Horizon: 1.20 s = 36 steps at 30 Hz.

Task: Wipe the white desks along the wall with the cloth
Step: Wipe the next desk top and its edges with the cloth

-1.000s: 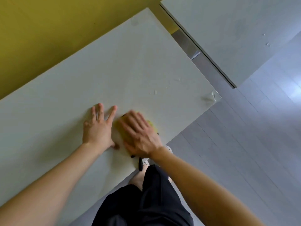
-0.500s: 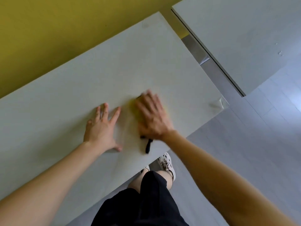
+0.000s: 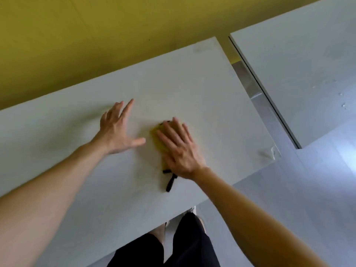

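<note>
**Fingers [image 3: 173,132] flat on the cloth [image 3: 156,137], first desk [image 3: 192,83] mid-wipe**

The fingers of the right hand [image 3: 181,151] lie straight and slightly spread, pressing the yellow cloth flat against the tabletop; nothing is gripped, the palm bears down. The cloth sits about mid-tabletop, between the wall edge and the front edge, with a black strap [image 3: 170,183] trailing from under the wrist toward the front edge. The left hand [image 3: 115,133] rests just beside it, fingers fanned wide, palm on the bare tabletop, holding nothing; it looks like a brace.

By my judgement the task is in its early-to-middle part. The wipe is under way at the middle of the first desk. Nothing shows for sure which parts are already clean, and a faint smudge [image 3: 198,49] near the back right corner suggests that end is not yet done. The second desk [image 3: 298,64], across a narrow gap to the right, carries small specks [image 3: 342,105] and appears untouched, so it likely remains to do
</note>
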### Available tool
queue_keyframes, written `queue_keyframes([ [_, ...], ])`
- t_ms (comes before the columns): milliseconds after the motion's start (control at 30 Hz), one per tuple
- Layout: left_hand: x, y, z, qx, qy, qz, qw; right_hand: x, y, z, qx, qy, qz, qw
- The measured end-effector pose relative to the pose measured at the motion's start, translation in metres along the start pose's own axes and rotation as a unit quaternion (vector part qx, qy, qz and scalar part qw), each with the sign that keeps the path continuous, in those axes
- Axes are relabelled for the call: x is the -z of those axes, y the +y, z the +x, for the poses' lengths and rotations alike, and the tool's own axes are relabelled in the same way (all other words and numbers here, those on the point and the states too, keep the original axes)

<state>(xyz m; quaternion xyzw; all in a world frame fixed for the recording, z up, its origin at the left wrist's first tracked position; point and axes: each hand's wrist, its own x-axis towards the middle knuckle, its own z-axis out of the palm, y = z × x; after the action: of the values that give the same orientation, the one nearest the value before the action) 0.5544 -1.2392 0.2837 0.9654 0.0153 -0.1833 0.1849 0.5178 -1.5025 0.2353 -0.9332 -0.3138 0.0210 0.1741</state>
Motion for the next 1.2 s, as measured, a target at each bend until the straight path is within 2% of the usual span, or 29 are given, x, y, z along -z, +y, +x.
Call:
queue_keyframes([
  [33,-0.003,-0.002,0.006,-0.014,0.049,-0.017,0.999,-0.006,-0.017,-0.006,0.100,-0.057,-0.013,0.993],
  [67,-0.006,-0.004,0.012,-0.017,0.101,-0.025,0.994,-0.006,-0.016,-0.006,0.164,-0.093,-0.037,0.981],
  [100,-0.011,-0.005,0.017,-0.010,0.147,-0.023,0.989,-0.001,-0.002,-0.001,0.187,-0.106,-0.056,0.975],
  [133,-0.016,-0.005,0.022,0.004,0.182,-0.010,0.983,0.007,0.019,0.006,0.167,-0.100,-0.064,0.979],
  [167,-0.023,-0.007,0.026,0.018,0.205,0.013,0.978,0.017,0.045,0.016,0.108,-0.082,-0.062,0.989],
  [233,-0.037,-0.014,0.033,0.033,0.226,0.056,0.972,0.040,0.111,0.037,-0.084,-0.017,-0.064,0.994],
  [300,-0.051,-0.023,0.033,0.036,0.247,0.073,0.966,0.066,0.164,0.059,-0.265,0.021,-0.074,0.961],
  [333,-0.057,-0.027,0.032,0.033,0.258,0.074,0.963,0.070,0.173,0.067,-0.317,0.042,-0.064,0.945],
  [400,-0.060,-0.030,0.033,0.025,0.279,0.067,0.958,0.057,0.149,0.077,-0.333,0.060,-0.055,0.939],
  [433,-0.060,-0.028,0.034,0.019,0.284,0.064,0.957,0.045,0.119,0.075,-0.295,0.054,-0.060,0.952],
  [467,-0.060,-0.028,0.033,0.018,0.288,0.063,0.955,0.032,0.084,0.070,-0.217,0.039,-0.048,0.974],
  [500,-0.060,-0.028,0.032,0.024,0.293,0.063,0.954,0.018,0.050,0.065,-0.106,0.001,-0.020,0.994],
  [533,-0.061,-0.029,0.032,0.034,0.300,0.066,0.951,0.008,0.021,0.059,0.028,-0.054,-0.004,0.998],
  [600,-0.063,-0.032,0.031,0.071,0.311,0.076,0.945,0.000,0.011,0.058,0.271,-0.155,-0.023,0.950],
  [633,-0.065,-0.033,0.031,0.089,0.314,0.079,0.942,0.003,0.029,0.067,0.327,-0.175,-0.032,0.928],
  [667,-0.066,-0.033,0.031,0.100,0.313,0.079,0.941,0.010,0.052,0.083,0.321,-0.166,-0.037,0.932],
  [733,-0.069,-0.035,0.033,0.110,0.304,0.074,0.943,0.024,0.105,0.119,0.179,-0.091,-0.032,0.979],
  [800,-0.070,-0.037,0.033,0.117,0.296,0.068,0.946,0.043,0.162,0.157,-0.015,-0.008,-0.048,0.999],
  [867,-0.069,-0.035,0.033,0.119,0.295,0.070,0.945,0.055,0.184,0.184,-0.190,0.052,-0.068,0.978],
  [900,-0.068,-0.035,0.032,0.124,0.296,0.073,0.944,0.051,0.173,0.189,-0.247,0.074,-0.069,0.964],
  [933,-0.067,-0.034,0.031,0.135,0.300,0.078,0.941,0.044,0.149,0.189,-0.262,0.082,-0.074,0.959],
  [967,-0.067,-0.033,0.029,0.152,0.305,0.086,0.936,0.034,0.116,0.182,-0.222,0.074,-0.070,0.970],
  [1033,-0.066,-0.031,0.028,0.188,0.311,0.100,0.926,0.009,0.048,0.160,0.000,-0.006,-0.028,1.000],
  [1100,-0.068,-0.032,0.026,0.196,0.314,0.091,0.924,-0.003,0.011,0.142,0.217,-0.105,-0.012,0.970],
  [1133,-0.070,-0.033,0.026,0.190,0.320,0.084,0.924,-0.001,0.017,0.146,0.270,-0.115,-0.010,0.956],
  [1167,-0.070,-0.034,0.026,0.184,0.329,0.080,0.923,0.003,0.035,0.154,0.278,-0.105,-0.010,0.955],
  [1200,-0.071,-0.036,0.027,0.181,0.336,0.076,0.921,0.010,0.058,0.162,0.248,-0.092,-0.008,0.965],
])
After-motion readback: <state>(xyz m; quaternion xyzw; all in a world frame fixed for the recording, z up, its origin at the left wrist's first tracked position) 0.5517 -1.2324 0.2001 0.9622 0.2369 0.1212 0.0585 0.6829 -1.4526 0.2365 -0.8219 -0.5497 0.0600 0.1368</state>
